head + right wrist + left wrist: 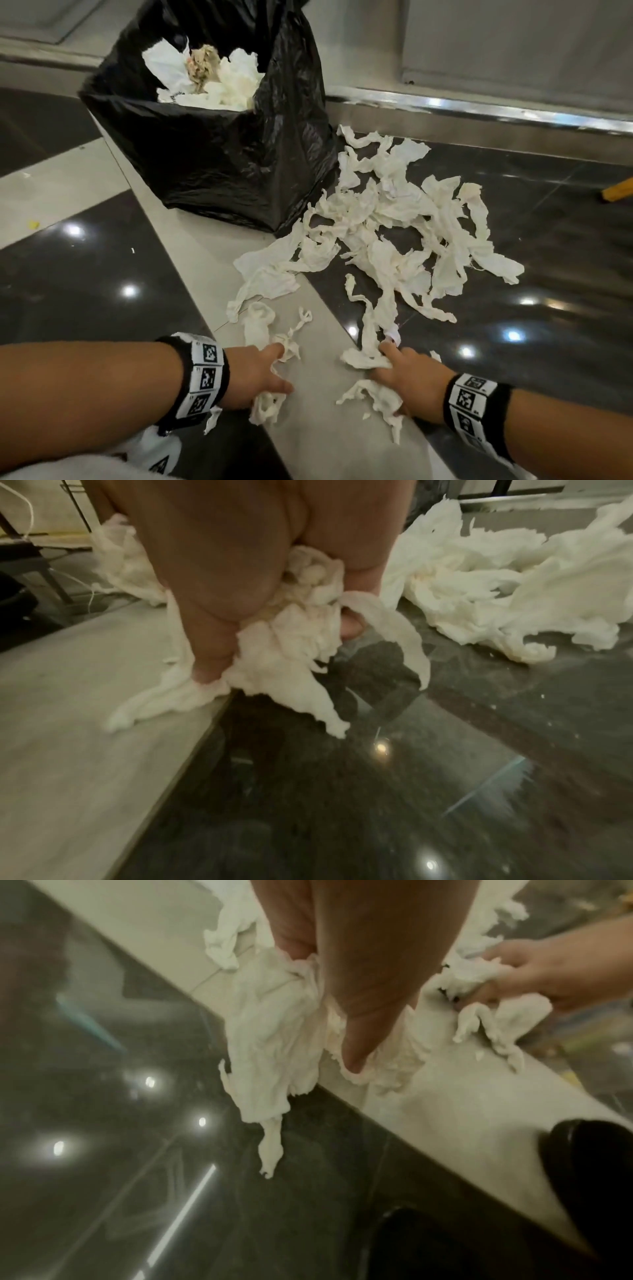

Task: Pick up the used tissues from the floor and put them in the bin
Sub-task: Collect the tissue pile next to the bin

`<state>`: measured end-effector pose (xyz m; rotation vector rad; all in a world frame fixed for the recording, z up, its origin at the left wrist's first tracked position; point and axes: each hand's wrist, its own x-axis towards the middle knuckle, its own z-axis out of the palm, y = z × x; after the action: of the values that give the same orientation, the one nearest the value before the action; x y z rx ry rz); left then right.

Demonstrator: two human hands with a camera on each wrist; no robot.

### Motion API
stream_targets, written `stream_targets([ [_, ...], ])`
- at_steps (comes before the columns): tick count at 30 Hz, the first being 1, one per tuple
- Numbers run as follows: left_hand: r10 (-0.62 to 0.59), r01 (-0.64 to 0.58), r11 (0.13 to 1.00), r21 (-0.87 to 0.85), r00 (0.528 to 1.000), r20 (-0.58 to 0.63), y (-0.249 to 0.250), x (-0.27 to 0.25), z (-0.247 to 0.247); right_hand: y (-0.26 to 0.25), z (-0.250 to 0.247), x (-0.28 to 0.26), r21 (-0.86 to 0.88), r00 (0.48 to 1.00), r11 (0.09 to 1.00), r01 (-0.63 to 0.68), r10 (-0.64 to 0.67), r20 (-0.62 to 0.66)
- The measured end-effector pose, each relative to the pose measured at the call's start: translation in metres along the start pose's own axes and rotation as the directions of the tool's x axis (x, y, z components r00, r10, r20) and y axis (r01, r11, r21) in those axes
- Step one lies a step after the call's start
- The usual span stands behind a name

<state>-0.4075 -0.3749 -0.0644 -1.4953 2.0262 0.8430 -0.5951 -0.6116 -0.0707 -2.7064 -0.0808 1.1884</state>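
Observation:
A heap of crumpled white tissues (387,226) lies on the floor to the right of the bin (212,147), which is lined with a black bag and holds more tissues. My left hand (260,373) is low on the pale floor strip and grips a bunch of tissue (274,1031) between thumb and fingers. My right hand (400,373) is close beside it and clutches another wad of tissue (298,631), with strands hanging from the fist. Loose tissue strips (260,322) trail from both hands toward the heap.
The floor is glossy dark tile (85,284) crossed by a pale strip (308,428). A metal threshold (479,113) runs behind the heap. A yellow object (616,190) sits at the far right edge. Black shoes (589,1164) show in the left wrist view.

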Motion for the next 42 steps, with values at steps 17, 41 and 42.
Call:
stream_targets([
  [17, -0.576, 0.426, 0.723, -0.544, 0.807, -0.134, -0.03, 0.055, -0.067, 0.027, -0.068, 0.031, 0.137, 0.921, 0.982, -0.131, 0.172, -0.351],
  [41, -0.472, 0.401, 0.693, -0.599, 0.881, 0.044, 0.015, 0.031, 0.02, 0.008, -0.063, 0.065, -0.06, 0.935, 0.997, -0.043, 0.019, -0.355],
  [42, -0.489, 0.402, 0.666, -0.628, 0.871, 0.039, 0.012, 0.03, 0.017, 0.006, -0.068, 0.06, -0.058, 0.933, 0.997, -0.04, 0.017, -0.358],
])
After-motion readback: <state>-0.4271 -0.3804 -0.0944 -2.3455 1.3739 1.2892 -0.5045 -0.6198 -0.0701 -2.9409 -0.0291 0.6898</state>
